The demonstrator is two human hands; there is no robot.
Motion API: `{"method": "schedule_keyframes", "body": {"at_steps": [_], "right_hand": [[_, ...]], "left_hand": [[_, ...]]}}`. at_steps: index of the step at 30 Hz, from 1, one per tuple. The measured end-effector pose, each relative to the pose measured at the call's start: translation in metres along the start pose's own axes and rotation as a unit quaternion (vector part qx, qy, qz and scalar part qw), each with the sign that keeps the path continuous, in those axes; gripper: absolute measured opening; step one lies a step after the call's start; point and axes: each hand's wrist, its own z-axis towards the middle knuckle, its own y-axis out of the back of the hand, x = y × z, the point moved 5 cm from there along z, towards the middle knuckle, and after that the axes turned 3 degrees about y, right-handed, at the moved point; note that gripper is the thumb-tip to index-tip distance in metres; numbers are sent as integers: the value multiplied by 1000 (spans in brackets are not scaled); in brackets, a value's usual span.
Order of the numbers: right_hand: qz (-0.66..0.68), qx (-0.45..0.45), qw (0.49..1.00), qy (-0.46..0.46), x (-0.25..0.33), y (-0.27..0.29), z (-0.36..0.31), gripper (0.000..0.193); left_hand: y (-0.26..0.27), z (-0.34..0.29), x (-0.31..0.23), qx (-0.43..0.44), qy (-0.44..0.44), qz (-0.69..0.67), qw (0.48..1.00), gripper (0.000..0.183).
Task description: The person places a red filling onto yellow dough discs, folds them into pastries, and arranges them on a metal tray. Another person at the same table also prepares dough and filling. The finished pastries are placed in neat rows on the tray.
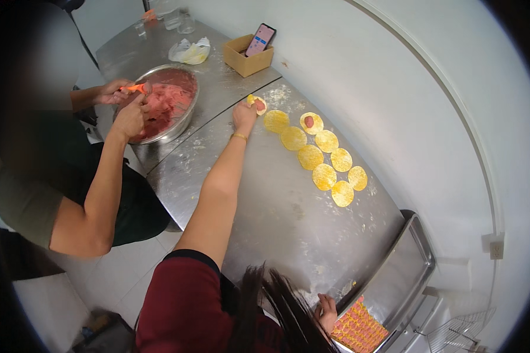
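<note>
At the far end of the steel table, my left hand (245,116) pinches the edge of a yellow dough round (258,106) with pink meat filling on it. One side of that round looks lifted. Beside it lie several flat yellow dough rounds (310,157) in two rows. Another round in the far row carries a dab of filling (308,122). My right hand (326,312) rests by the near edge of a metal tray (403,273), fingers apart and seemingly holding nothing; dark hair partly covers it. Closely packed yellow-and-pink filled pieces (359,325) fill the tray's near end.
On the left, a co-worker's hands (129,117) hold an orange-handled tool (136,88) over a steel bowl (191,112) of pink meat. A cardboard box (248,59) with a phone (261,40) and a plastic bag (190,52) stand behind. The wall borders the table's right side.
</note>
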Motion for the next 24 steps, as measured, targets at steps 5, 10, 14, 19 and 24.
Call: {"method": "schedule_keyframes", "body": {"at_steps": [5, 10, 14, 19, 24], "right_hand": [[30, -10, 999, 26, 2, -3, 14, 30], [160, -33, 986, 43, 4, -9, 44, 25], [451, -2, 887, -99, 11, -38, 66, 25], [699, 69, 689, -179, 7, -71, 60, 24], [567, 2, 792, -225, -39, -101, 38, 17]], "left_hand": [[20, -40, 44, 138, 148, -484, 852, 24], [49, -155, 51, 371, 181, -507, 757, 39], [60, -299, 46, 509, 243, -456, 689, 39], [72, -433, 48, 534, 282, -445, 661, 38], [71, -466, 79, 510, 154, -240, 811, 34]]}}
